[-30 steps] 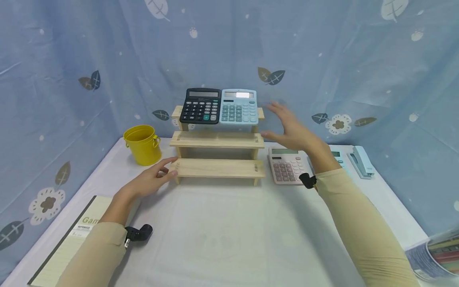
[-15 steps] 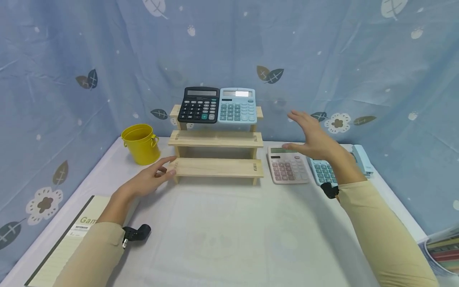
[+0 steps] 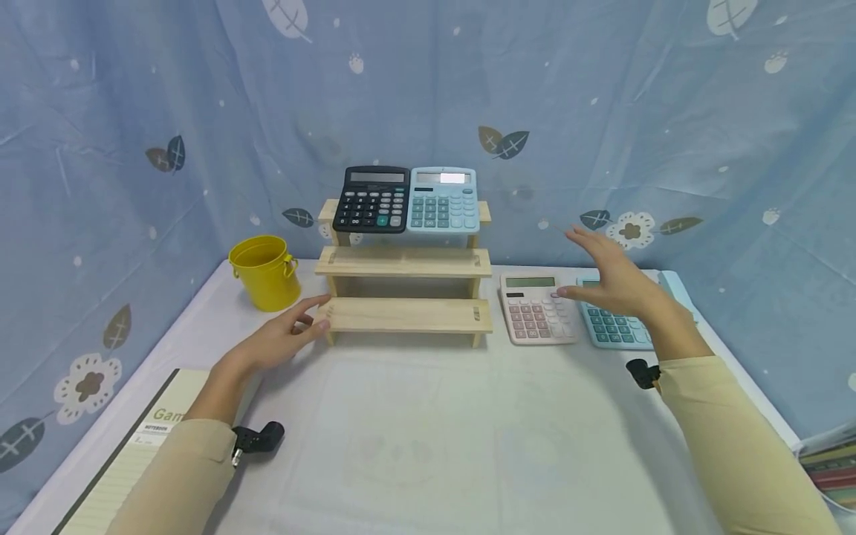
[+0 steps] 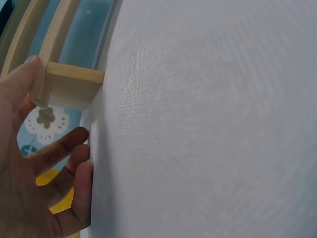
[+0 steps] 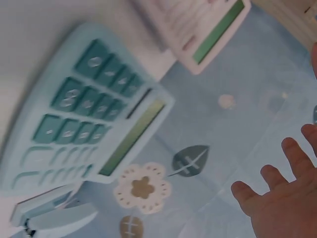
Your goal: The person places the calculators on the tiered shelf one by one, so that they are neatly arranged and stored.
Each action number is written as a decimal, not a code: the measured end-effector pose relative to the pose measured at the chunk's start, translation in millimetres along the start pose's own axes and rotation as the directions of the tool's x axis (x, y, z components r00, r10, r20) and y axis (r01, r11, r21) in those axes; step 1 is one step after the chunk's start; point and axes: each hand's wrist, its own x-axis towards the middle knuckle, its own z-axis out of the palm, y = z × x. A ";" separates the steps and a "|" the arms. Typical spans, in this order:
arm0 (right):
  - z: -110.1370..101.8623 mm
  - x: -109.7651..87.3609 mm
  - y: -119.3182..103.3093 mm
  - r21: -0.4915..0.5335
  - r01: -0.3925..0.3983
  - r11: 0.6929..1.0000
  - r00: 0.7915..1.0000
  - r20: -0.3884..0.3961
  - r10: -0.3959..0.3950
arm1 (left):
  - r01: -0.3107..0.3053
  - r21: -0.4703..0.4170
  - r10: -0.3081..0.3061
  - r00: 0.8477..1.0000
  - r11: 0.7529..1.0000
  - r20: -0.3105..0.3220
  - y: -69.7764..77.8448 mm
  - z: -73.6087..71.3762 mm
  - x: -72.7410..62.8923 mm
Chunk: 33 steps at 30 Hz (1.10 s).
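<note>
At the left end of the lowest step of a three-step wooden display stand (image 3: 401,315), my left hand (image 3: 277,338) pinches the board with thumb and forefinger. The left wrist view shows the thumb (image 4: 22,79) on the board, the other fingers loosely bent beside it. My right hand (image 3: 618,275) hovers with spread fingers and holds nothing. Below it on the table lies a light blue calculator (image 3: 611,327), partly covered in the head view. A pink calculator (image 3: 535,308) lies just left of that. On the top step lean a black calculator (image 3: 371,199) and another light blue calculator (image 3: 443,200).
A yellow bucket (image 3: 265,273) stands left of the stand. A notebook (image 3: 157,431) lies under the left forearm. Beyond the right hand is a light blue stapler (image 5: 62,215). A container of books or pencils (image 3: 832,468) stands at the right edge. A patterned curtain (image 3: 428,89) hangs behind.
My right hand has moved right and slightly down, from beside the top step to above the light blue calculator on the table. The left hand stays at the stand.
</note>
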 end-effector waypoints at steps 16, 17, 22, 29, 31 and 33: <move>9.5 -20.3 32.8 -0.009 -0.036 0.999 0.999 -0.006 0.036 | -0.020 -0.006 0.020 1.000 1.000 -0.020 -4.0 0.8 0.7; 9.9 -20.9 34.7 -0.006 -0.043 0.999 0.999 -0.005 0.043 | -0.023 -0.005 0.023 1.000 1.000 -0.020 -3.7 1.1 0.4; 12.0 -23.7 42.4 -0.004 -0.100 0.995 0.995 0.027 0.100 | -0.018 -0.001 0.018 1.000 1.000 -0.020 -3.9 1.3 0.3; 16.3 -25.4 53.9 -0.006 -0.185 0.983 0.977 0.107 0.185 | -0.016 0.005 0.016 1.000 1.000 -0.016 -0.9 -0.9 0.3; 18.3 -26.2 56.7 -0.004 -0.202 0.979 0.971 0.128 0.201 | -0.017 0.005 0.017 1.000 1.000 -0.006 -0.6 -1.2 0.4; 20.8 -27.6 59.9 -0.002 -0.214 0.977 0.966 0.145 0.212 | -0.011 0.007 0.011 1.000 1.000 -0.002 -1.7 -0.6 1.0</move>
